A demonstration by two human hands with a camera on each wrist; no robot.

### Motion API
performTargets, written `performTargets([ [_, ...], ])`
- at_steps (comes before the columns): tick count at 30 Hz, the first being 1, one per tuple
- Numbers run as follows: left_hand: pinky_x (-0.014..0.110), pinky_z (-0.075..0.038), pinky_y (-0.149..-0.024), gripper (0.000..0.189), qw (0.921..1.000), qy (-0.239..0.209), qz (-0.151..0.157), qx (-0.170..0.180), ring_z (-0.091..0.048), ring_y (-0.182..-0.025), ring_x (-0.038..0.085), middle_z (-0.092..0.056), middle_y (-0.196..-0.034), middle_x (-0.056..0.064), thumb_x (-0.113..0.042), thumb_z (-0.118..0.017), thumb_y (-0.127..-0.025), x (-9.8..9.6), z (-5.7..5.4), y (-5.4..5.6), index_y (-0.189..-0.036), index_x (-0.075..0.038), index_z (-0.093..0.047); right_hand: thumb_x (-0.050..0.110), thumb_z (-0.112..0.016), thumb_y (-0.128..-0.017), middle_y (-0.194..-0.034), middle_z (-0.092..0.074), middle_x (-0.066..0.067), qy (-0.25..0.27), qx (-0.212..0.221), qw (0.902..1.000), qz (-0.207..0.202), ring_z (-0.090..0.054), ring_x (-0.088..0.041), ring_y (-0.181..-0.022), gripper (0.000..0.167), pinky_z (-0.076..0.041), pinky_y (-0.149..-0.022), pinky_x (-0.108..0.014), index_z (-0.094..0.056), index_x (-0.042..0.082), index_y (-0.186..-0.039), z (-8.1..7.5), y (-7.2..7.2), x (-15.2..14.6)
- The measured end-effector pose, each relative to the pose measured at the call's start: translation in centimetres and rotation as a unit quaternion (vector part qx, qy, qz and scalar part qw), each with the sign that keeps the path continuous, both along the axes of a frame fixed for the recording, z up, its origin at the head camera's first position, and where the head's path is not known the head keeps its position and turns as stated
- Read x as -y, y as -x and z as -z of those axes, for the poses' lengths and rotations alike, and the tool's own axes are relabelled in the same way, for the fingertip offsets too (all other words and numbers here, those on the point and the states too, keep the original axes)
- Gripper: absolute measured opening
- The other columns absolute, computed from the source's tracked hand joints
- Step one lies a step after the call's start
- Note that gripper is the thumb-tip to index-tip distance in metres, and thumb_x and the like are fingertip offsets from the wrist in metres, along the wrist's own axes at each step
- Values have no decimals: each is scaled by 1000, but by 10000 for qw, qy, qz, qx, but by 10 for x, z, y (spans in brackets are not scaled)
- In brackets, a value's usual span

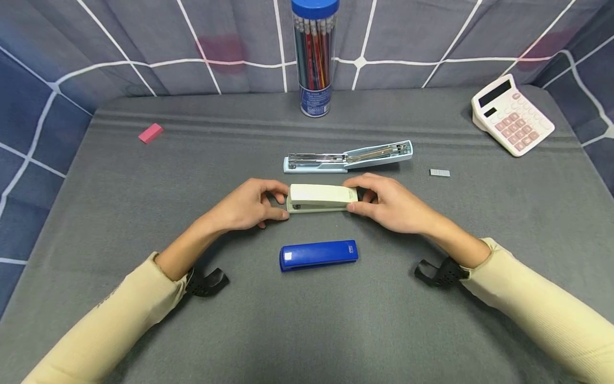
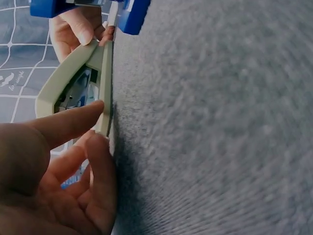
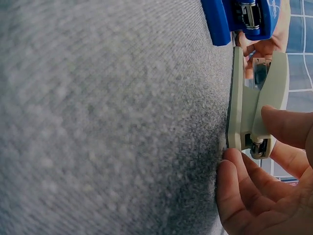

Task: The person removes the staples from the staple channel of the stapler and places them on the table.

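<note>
A pale green stapler (image 1: 322, 195) lies on the grey tabletop between both hands. My left hand (image 1: 256, 205) holds its front end, with the thumb along the base and bent fingers (image 2: 100, 152) at the tip. At the hinge end, my right hand (image 1: 388, 202) pinches it between thumb (image 3: 288, 126) and fingers. The stapler's top arm stands raised from its base. Nearer to me sits a closed dark blue stapler (image 1: 318, 255). Behind the green one, a light blue stapler (image 1: 316, 164) is folded open, its metal channel showing.
A small strip of staples (image 1: 439, 173) lies to the right of the light blue stapler. A pink eraser (image 1: 151, 133) is at the far left. At the back stand a clear tube of pencils (image 1: 314, 58) and, toward the right, a white and pink calculator (image 1: 513, 116).
</note>
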State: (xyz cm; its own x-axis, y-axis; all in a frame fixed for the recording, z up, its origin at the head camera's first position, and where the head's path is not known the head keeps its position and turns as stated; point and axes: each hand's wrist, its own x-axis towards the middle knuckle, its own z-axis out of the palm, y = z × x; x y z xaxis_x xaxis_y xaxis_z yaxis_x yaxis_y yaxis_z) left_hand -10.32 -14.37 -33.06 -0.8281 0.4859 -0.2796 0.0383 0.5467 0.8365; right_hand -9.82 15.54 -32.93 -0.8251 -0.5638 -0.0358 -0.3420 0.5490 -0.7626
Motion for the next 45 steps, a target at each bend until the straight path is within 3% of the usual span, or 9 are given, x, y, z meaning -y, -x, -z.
performTargets([
  [8,31,-55,-45,32,9984,-174,-517,144,-55,-50,15,-59,-97,11,-8,-80,-82,-8,2,1,-111,-1,-69,10,-72,-91,-108,-63,-3,33,71,10000,-8,-56,-16,-81,35,-48,-65,-27,-65,8,-125,0,1,0],
  [13,29,-54,-43,32,9987,-149,-473,104,-56,-46,14,-59,-99,12,-7,-81,-82,-9,4,2,-110,0,-70,9,-73,-90,-105,-63,-3,84,100,9998,-119,-57,-17,-81,32,-48,-64,-27,-67,8,-121,-3,3,0],
  [21,28,-52,-41,32,9991,-132,-408,-38,-57,-45,15,-59,-98,12,-8,-82,-81,-9,4,3,-110,0,-70,13,-80,-84,-106,-68,-1,-177,-712,9970,-257,-57,-19,-99,27,-45,-85,-38,-72,9,-109,-14,8,17],
  [27,29,-52,-41,31,9991,-92,-403,-98,-58,-45,16,-60,-95,11,-9,-82,-81,-7,3,3,-108,-1,-71,15,-78,-86,-104,-69,2,329,-660,9960,-500,-58,-14,-93,27,-48,-82,-35,-71,10,-111,-21,8,51],
  [35,28,-50,-40,28,9990,-135,-404,-135,-59,-44,18,-61,-92,9,-10,-82,-80,-7,8,5,-106,-3,-72,9,-78,-85,-101,-69,2,400,-1135,9900,-738,-58,-12,-88,24,-49,-78,-33,-73,9,-109,-24,12,75],
  [38,28,-51,-40,29,9991,-134,-383,-128,-59,-44,17,-60,-93,10,-9,-82,-80,-7,8,5,-106,-1,-71,11,-77,-87,-103,-68,2,278,-1346,9852,-1022,-57,-12,-86,27,-49,-75,-33,-72,11,-113,-25,14,74],
  [42,30,-52,-40,31,9993,-139,-332,-54,-59,-45,17,-60,-94,12,-9,-82,-81,-7,7,5,-108,1,-69,14,-72,-92,-104,-65,0,-42,-1926,9706,-1443,-57,-13,-84,30,-49,-72,-34,-69,13,-122,-33,14,68],
  [45,32,-53,-41,32,9994,-155,-301,-27,-58,-46,17,-60,-95,12,-8,-81,-82,-7,6,6,-109,1,-68,10,-66,-95,-106,-62,-5,-229,-2347,9595,-1540,-55,-17,-83,33,-48,-70,-35,-66,14,-128,-41,11,59],
])
